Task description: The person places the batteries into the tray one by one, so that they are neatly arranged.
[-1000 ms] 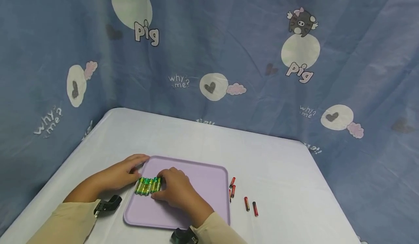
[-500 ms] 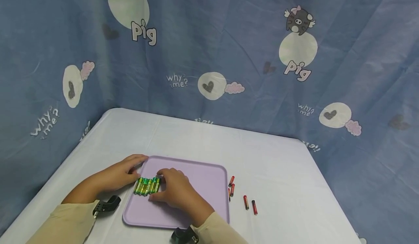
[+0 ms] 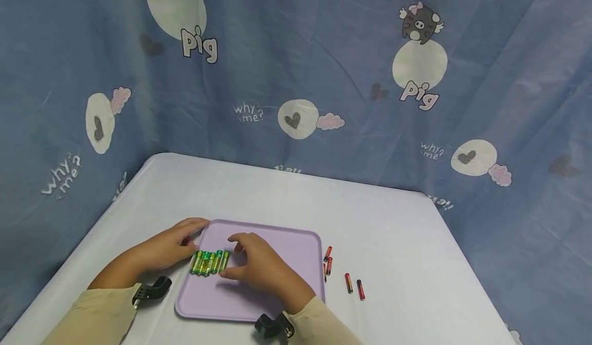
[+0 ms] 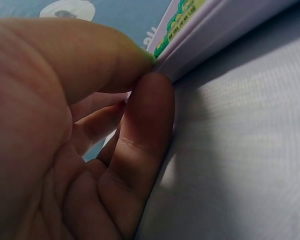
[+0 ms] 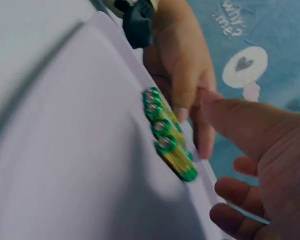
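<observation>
A lilac tray (image 3: 208,301) lies on the white table. Along its left side, several green-and-yellow batteries (image 3: 209,262) are lined up in a row. My left hand (image 3: 172,244) grips the tray's left rim (image 4: 190,52) between thumb and finger, with the thumb close to the first battery. Just right of the row is my right hand (image 3: 263,265), thumb and fingers spread apart and holding nothing. The right wrist view shows the row of batteries (image 5: 165,135) end-on, apart from the right hand's fingers.
Several red batteries lie on the table right of the tray, including one at its edge (image 3: 329,266), a red-and-gold one (image 3: 348,283) and another (image 3: 361,290). A blue patterned curtain (image 3: 296,67) stands behind the table.
My right hand has let go of the batteries and drawn off to the right, fingers spread. The left hand stays at the tray's rim.
</observation>
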Demonstrator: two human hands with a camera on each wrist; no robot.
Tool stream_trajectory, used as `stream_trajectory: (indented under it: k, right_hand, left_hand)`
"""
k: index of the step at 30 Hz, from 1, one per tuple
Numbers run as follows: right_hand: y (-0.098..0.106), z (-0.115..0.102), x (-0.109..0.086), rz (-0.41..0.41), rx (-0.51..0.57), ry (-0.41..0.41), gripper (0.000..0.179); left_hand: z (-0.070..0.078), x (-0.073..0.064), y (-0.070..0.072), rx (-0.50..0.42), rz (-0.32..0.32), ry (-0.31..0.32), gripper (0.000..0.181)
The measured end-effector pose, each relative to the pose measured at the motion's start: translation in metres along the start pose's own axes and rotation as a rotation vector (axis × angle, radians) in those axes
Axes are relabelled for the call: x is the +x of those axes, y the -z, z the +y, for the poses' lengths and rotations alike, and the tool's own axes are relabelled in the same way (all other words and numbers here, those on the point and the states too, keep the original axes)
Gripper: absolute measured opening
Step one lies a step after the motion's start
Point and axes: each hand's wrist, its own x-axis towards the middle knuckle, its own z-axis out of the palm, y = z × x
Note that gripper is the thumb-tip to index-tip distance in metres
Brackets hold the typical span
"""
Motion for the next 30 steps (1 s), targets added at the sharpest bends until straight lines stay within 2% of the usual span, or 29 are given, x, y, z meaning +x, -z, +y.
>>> stream_trajectory:
  k: [7, 12, 18, 21, 30]
  right_hand:
    - [0.023, 0.021, -0.009, 0.072, 0.065, -0.011, 0.069]
    - [0.037, 0.035, -0.018, 0.124, 0.088, -0.034, 0.070]
    - [0.044, 0.047, -0.027, 0.158, 0.091, -0.061, 0.070]
    - [0.047, 0.056, -0.034, 0.177, 0.072, -0.074, 0.069]
    - [0.060, 0.089, -0.062, 0.244, 0.075, -0.133, 0.063]
  left_hand:
    - [0.004, 0.003, 0.000, -0.022, -0.019, 0.014, 0.062]
    - [0.002, 0.002, 0.001, -0.009, -0.006, 0.012, 0.063]
    - [-0.003, -0.001, 0.002, -0.018, -0.003, 0.014, 0.063]
    - [-0.003, -0.002, 0.000, -0.028, -0.012, 0.036, 0.064]
    - [0.002, -0.001, 0.000, -0.013, -0.011, 0.004, 0.063]
